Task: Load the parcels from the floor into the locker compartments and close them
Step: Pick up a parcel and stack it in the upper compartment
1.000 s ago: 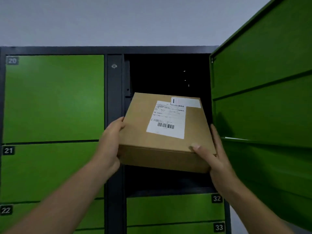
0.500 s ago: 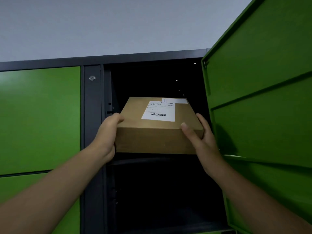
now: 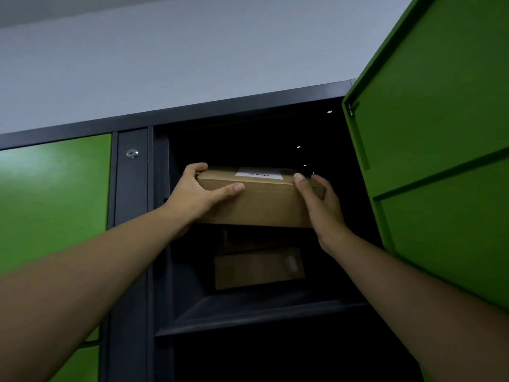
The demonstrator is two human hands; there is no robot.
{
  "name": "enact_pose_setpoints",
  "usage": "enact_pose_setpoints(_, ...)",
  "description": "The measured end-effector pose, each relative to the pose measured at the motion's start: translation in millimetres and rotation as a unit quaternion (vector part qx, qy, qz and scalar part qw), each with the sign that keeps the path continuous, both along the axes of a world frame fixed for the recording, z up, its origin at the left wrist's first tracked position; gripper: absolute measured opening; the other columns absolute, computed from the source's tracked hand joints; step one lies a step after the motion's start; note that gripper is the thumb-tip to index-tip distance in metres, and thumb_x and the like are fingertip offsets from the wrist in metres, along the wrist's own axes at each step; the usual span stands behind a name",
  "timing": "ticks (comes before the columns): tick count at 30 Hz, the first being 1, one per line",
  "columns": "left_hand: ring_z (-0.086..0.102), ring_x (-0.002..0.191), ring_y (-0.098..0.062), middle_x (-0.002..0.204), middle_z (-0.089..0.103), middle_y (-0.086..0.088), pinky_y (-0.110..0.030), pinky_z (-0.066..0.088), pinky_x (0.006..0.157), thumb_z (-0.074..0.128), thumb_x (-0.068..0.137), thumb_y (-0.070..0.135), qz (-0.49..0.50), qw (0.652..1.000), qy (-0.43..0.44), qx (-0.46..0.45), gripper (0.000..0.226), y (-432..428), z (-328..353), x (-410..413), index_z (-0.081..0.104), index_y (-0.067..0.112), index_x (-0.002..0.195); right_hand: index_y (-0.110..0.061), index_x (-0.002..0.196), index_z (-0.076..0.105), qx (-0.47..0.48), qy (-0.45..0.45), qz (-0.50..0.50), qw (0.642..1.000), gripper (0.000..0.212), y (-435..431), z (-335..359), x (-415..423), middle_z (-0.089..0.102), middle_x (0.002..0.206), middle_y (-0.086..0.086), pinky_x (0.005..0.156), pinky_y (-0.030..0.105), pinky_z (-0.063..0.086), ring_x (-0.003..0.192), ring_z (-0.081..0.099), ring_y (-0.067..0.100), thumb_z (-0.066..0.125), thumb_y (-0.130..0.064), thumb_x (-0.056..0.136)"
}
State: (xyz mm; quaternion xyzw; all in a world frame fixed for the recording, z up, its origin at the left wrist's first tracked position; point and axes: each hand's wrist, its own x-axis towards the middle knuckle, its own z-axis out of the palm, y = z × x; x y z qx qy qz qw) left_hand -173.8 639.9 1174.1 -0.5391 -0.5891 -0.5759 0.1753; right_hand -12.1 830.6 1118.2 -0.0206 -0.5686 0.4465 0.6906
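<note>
Reaching up just left of the open green door (image 3: pixel 440 133), you hold the parcel (image 3: pixel 259 202) level at the mouth of the top compartment, its white label (image 3: pixel 259 174) facing up. (Desk)

Your grip, for the record: the left hand (image 3: pixel 198 194), on the end farther from that door, wraps the parcel's corner, fingers curled over the top and thumb laid along the near face. The right hand (image 3: pixel 319 208), on the end nearest the door, clasps the other corner, thumb on the top edge. (Floor)

Whether its underside already rests on a ledge cannot be told from here. (Desk)

Judging by the square edges, you have stiff cardboard, flat and wide. Carried at arm's reach by its ends alone, it is probably light. Plain matte card should not slip. (Floor)

So hold it where you hold it now, by the two short ends. A tilt could catch the end nearest the door against the frame. (Desk)

Left of the door and lower down, a second brown box (image 3: pixel 259 267) shows dimly, set back above a dark shelf (image 3: pixel 248 315). The door stands wide, not yet closed. (Floor)
</note>
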Motion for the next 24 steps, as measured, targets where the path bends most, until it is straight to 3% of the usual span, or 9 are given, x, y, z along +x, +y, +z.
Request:
enact_pose_setpoints(4, 0.053, 0.123, -0.024, 0.144, 0.044, -0.004, -0.037, 0.053, 0.096, 0.080, 0.076, 0.063, 0.049, 0.998, 0.014, -0.024, 0.101, 25, 4, -14, 0.031, 0.023, 0.154, -0.028, 0.149, 0.047, 0.007, -0.033, -0.026, 0.999, 0.075, 29, 8, -19, 0.056, 0.136, -0.002, 0.095, 0.035, 0.049, 0.120, 0.057, 0.018, 0.063, -0.068, 0.087)
enact_pose_setpoints(8, 0.050, 0.129, -0.032, 0.151, 0.036, -0.011, -0.038, 0.050, 0.097, 0.069, 0.089, 0.059, 0.115, 0.993, 0.033, -0.014, 0.086, 60, -2, -19, 0.033, 0.013, 0.152, -0.020, 0.152, 0.042, 0.031, -0.046, -0.068, 0.996, 0.072, 47, 16, -36, 0.054, 0.138, 0.003, 0.093, 0.034, 0.046, 0.122, 0.055, 0.020, 0.055, -0.062, 0.095)
enact_pose_setpoints(13, 0.029, 0.144, -0.044, 0.166, 0.007, -0.014, -0.054, 0.043, 0.102, 0.049, 0.105, 0.051, 0.262, 0.962, 0.074, 0.018, 0.060, 96, -12, -19, 0.031, 0.015, 0.149, -0.020, 0.157, 0.033, 0.067, -0.054, -0.191, 0.978, 0.065, 56, 28, -60, 0.043, 0.152, 0.010, 0.099, 0.036, 0.041, 0.136, 0.045, 0.029, 0.045, -0.055, 0.103)
enact_pose_setpoints(15, 0.016, 0.151, -0.044, 0.170, -0.007, -0.014, -0.059, 0.035, 0.112, 0.039, 0.107, 0.049, 0.306, 0.946, 0.108, 0.019, 0.057, 113, -22, -20, 0.025, 0.020, 0.154, -0.021, 0.157, 0.030, 0.085, -0.075, -0.273, 0.955, 0.065, 60, 27, -68, 0.039, 0.155, 0.010, 0.104, 0.043, 0.041, 0.140, 0.041, 0.032, 0.042, -0.056, 0.104)
enact_pose_setpoints(18, -0.006, 0.157, -0.041, 0.169, -0.025, -0.014, -0.067, 0.008, 0.123, 0.028, 0.107, 0.054, 0.347, 0.925, 0.151, 0.014, 0.063, 134, -33, -20, 0.012, 0.029, 0.162, -0.016, 0.159, 0.025, 0.121, -0.102, -0.373, 0.914, 0.068, 62, 19, -75, 0.034, 0.160, 0.010, 0.102, 0.046, 0.043, 0.142, 0.037, 0.032, 0.038, -0.054, 0.105)
enact_pose_setpoints(20, -0.017, 0.157, -0.038, 0.167, -0.034, -0.014, -0.072, -0.002, 0.120, 0.020, 0.106, 0.059, 0.360, 0.914, 0.185, 0.007, 0.067, 146, -40, -18, -0.001, 0.035, 0.165, -0.015, 0.162, 0.017, 0.138, -0.120, -0.401, 0.898, 0.070, 65, 15, -80, 0.026, 0.166, 0.009, 0.103, 0.047, 0.044, 0.147, 0.033, 0.031, 0.036, -0.054, 0.106)
enact_pose_setpoints(24, -0.028, 0.155, -0.036, 0.163, -0.040, -0.014, -0.082, -0.005, 0.112, 0.015, 0.105, 0.061, 0.369, 0.898, 0.241, 0.008, 0.070, 163, -51, -13, -0.019, 0.038, 0.162, -0.021, 0.164, 0.002, 0.134, -0.151, -0.399, 0.895, 0.079, 69, 14, -89, 0.005, 0.172, 0.007, 0.110, 0.053, 0.043, 0.154, 0.020, 0.034, 0.036, -0.057, 0.103)
